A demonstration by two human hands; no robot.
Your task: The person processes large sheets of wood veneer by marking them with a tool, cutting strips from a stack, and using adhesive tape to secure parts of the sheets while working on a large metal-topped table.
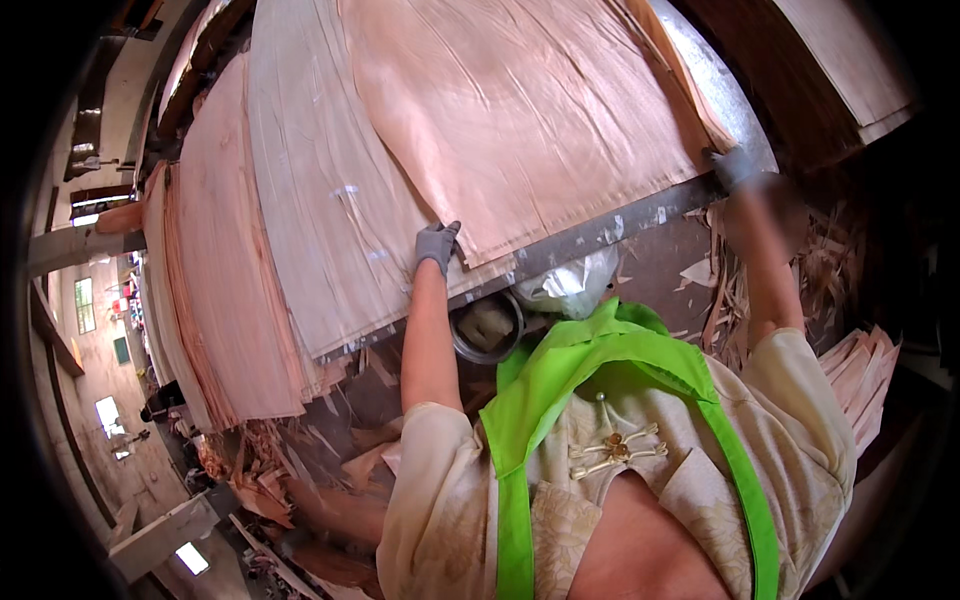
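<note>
A wide, thin, pinkish wood veneer sheet (540, 110) lies across the work table in front of me, wrinkled along its length. My left hand (436, 246), in a grey glove, is closed on the sheet's near left corner. At the near right corner, where the edge curls up, my right hand (738, 170) grips the same sheet; its grey glove is partly blurred. Beneath and to the left, a paler veneer sheet (310, 190) shows, with small whitish patches on it.
More veneer sheets (215, 240) are stacked at the left. Against the table's metal edge (640, 218) stand a dark round bucket (487, 328) and a clear plastic bag (572, 284). Veneer scraps (730, 290) litter the floor. Another stack (845, 60) rises at the far right.
</note>
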